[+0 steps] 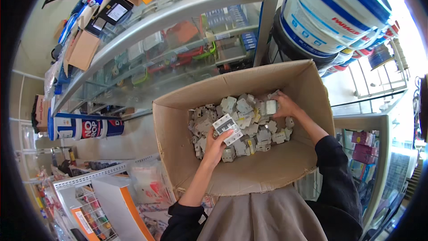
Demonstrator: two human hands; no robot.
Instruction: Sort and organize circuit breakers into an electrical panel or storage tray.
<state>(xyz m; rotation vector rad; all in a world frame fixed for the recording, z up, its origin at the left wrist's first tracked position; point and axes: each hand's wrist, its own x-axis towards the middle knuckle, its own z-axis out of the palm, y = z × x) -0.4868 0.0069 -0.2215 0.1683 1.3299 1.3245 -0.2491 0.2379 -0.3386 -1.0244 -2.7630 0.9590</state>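
An open cardboard box holds a heap of grey modular circuit breakers. Above the near left part of the heap, my left hand grips a white multi-pole circuit breaker, its dark toggles facing up and the thumb across its edge. My right hand is inside the box at the far right of the heap, its fingers around or against a pale grey breaker; the fingertips are partly hidden, so a firm hold cannot be told.
A glass display cabinet with goods stands beyond the box. Large paint buckets are stacked at the upper right. Another glass case stands at the right, and a white perforated rack with packaged goods at the lower left.
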